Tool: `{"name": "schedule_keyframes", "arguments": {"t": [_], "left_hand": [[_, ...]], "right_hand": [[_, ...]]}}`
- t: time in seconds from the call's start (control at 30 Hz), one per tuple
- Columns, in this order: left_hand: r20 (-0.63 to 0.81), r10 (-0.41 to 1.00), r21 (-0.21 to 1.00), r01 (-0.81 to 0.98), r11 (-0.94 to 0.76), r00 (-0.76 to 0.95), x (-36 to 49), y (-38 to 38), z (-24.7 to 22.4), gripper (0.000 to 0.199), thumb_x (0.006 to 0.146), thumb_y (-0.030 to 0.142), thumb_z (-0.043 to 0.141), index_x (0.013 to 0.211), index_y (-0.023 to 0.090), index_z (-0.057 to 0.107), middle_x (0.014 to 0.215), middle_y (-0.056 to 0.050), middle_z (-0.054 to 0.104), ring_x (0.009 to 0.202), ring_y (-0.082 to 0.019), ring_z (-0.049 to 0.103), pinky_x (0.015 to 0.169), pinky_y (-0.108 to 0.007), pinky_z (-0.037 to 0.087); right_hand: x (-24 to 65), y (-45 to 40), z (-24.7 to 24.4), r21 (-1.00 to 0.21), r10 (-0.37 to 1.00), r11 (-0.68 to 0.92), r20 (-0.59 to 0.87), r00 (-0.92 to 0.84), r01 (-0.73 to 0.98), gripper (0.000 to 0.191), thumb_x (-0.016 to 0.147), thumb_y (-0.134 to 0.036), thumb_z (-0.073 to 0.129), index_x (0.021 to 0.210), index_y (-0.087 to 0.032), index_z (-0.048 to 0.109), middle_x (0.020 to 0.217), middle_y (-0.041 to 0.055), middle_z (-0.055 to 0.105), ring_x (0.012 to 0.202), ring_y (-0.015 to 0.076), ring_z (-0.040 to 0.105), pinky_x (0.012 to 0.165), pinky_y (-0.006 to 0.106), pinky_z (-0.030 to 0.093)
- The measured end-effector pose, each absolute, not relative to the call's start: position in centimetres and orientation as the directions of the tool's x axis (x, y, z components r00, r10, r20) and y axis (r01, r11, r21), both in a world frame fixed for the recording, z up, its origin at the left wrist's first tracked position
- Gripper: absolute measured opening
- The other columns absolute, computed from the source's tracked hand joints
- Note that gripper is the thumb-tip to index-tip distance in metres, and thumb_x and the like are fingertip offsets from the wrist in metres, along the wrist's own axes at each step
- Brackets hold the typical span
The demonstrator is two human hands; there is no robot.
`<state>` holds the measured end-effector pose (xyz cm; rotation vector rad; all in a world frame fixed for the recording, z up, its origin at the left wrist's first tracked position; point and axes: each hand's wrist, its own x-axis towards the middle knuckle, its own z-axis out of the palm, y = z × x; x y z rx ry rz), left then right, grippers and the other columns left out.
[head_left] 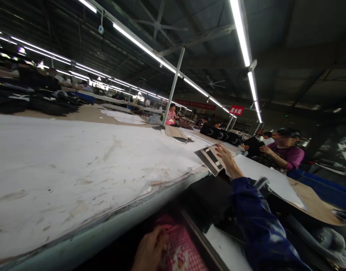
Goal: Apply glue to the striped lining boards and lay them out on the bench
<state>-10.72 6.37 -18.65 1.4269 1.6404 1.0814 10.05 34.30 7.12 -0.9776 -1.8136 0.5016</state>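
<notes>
You appear to be at a handling step: your right hand [226, 160] has a flat panel [208, 157] with dark and pale bands out at the edge of the white-covered table [77, 162]. By the look of it, your next move calls for a secure hold on that panel and a check of its tilt against the table's edge, since one side alone is supported by your fingers.

The panel is at the right end of the table's near edge, slanted rather than flat. You cannot tell from this view whether its lower edge touches the table. Your right hand is on the panel's side away from the table's white surface, fingers closed over its border and reaching across its face; the thumb is hidden.

Your left hand [153, 246] is below the table's near edge, by the checked cloth [187, 241] on your lap. It is blurred and partly cut off, so whether its fingers are parted or gripping something cannot be told.

Black material [209, 197] sits beside the table, below the panel, and pale brown sheets [174, 131] rest towards the table's far end.
</notes>
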Motion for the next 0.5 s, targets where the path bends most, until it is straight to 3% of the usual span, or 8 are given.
{"name": "schedule_keyframes", "arguments": {"t": [0.13, 0.23, 0.3, 0.37, 0.5], "left_hand": [[0.415, 0.801, 0.852, 0.494, -0.174, -0.432, -11.2, 3.4, -13.5, 0.053, 0.092, 0.053, 0.053, 0.133, 0.020, 0.049, 0.133, -0.015, 0.062, 0.107, -0.027, 0.065, 0.095, -0.040, 0.051], [0.610, 0.621, 0.732, 0.651, -0.203, -0.492, -11.8, 1.0, -11.0, 0.080, 0.086, 0.053, 0.065, 0.151, 0.023, 0.031, 0.151, -0.017, 0.045, 0.129, -0.035, 0.053, 0.107, -0.051, 0.045], [0.632, 0.606, 0.690, 0.707, -0.156, -0.483, -12.4, 0.2, -10.4, 0.090, 0.083, 0.058, 0.066, 0.155, 0.023, 0.025, 0.155, -0.019, 0.041, 0.134, -0.040, 0.048, 0.108, -0.056, 0.044], [0.597, 0.644, 0.693, 0.712, -0.113, -0.479, -12.9, 0.1, -10.5, 0.088, 0.085, 0.061, 0.058, 0.156, 0.021, 0.024, 0.150, -0.021, 0.046, 0.129, -0.042, 0.053, 0.101, -0.058, 0.049], [0.535, 0.629, 0.781, 0.614, -0.115, -0.564, -13.5, 1.7, -10.9, 0.081, 0.084, 0.061, 0.054, 0.148, 0.015, 0.035, 0.130, -0.020, 0.058, 0.114, -0.037, 0.063, 0.085, -0.047, 0.059]], "right_hand": [[6.4, 25.7, 6.2, -0.647, 0.698, 0.705, 0.559, -0.448, 0.290, 0.057, 0.096, -0.056, 0.051, 0.139, -0.018, 0.055, 0.136, 0.0124, 0.062, 0.130, 0.0274, 0.054, 0.112, 0.047, 0.040], [4.1, 17.3, 4.2, -0.586, 0.567, 0.783, 0.538, -0.623, 0.206, 0.051, 0.094, -0.054, 0.056, 0.133, -0.021, 0.061, 0.139, 0.0082, 0.061, 0.131, 0.0252, 0.054, 0.113, 0.043, 0.040], [2.8, 12.6, 2.7, -0.552, 0.464, 0.822, 0.508, -0.726, 0.140, 0.049, 0.093, -0.050, 0.060, 0.132, -0.020, 0.062, 0.134, 0.0080, 0.064, 0.123, 0.0222, 0.060, 0.108, 0.037, 0.046], [1.8, 9.5, 1.4, -0.500, 0.306, 0.866, 0.513, -0.802, 0.010, 0.052, 0.094, -0.047, 0.060, 0.134, -0.014, 0.058, 0.136, 0.0129, 0.061, 0.123, 0.0215, 0.059, 0.105, 0.032, 0.048], [0.8, 6.7, -0.2, -0.398, 0.200, 0.917, 0.532, -0.823, -0.035, 0.050, 0.095, -0.046, 0.058, 0.133, -0.012, 0.056, 0.139, 0.0133, 0.056, 0.128, 0.0188, 0.053, 0.111, 0.028, 0.042]]}}
